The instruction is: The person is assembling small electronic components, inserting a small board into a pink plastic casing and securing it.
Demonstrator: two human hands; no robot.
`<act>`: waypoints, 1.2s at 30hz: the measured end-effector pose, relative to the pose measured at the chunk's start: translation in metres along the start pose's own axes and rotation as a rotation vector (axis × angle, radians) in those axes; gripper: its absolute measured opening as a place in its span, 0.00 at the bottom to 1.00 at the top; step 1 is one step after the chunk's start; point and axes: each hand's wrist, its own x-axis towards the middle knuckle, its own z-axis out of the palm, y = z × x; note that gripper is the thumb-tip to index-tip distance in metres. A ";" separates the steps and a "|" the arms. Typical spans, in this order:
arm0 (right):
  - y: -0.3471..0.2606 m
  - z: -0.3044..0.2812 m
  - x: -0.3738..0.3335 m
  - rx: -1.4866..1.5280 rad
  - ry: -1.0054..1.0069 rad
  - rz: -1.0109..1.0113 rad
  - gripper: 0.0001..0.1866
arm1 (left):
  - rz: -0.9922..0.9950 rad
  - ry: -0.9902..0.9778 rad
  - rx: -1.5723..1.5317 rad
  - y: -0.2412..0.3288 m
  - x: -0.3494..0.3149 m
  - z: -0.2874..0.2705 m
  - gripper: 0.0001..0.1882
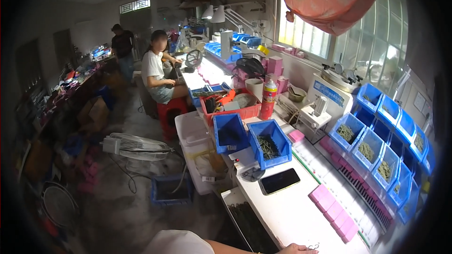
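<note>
My left hand (297, 249) is at the lower edge, over the near part of the white table (301, 211). Its forearm comes in from a pale sleeve (178, 243). The fingers look curled together, and the frame cuts them off below. Small curved wire pieces (313, 247) show at the fingertips; whether the hand grips them is too small to make out. A row of pink blocks (333, 211) lies beyond it, with a dark phone (280, 181) farther up the table. My right hand is outside the picture.
Blue bins (268, 144) stand past the phone, by a red tray (238, 110) and a spray can (268, 99). Tilted bins of small greenish parts (367, 151) line the right. An open drawer (247, 221) and a fan (139, 146) are left. A co-worker (157, 73) sits farther off.
</note>
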 end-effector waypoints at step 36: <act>-0.006 -0.014 0.023 0.308 -0.066 0.453 0.11 | 0.060 -0.256 -0.282 -0.005 0.015 -0.013 0.16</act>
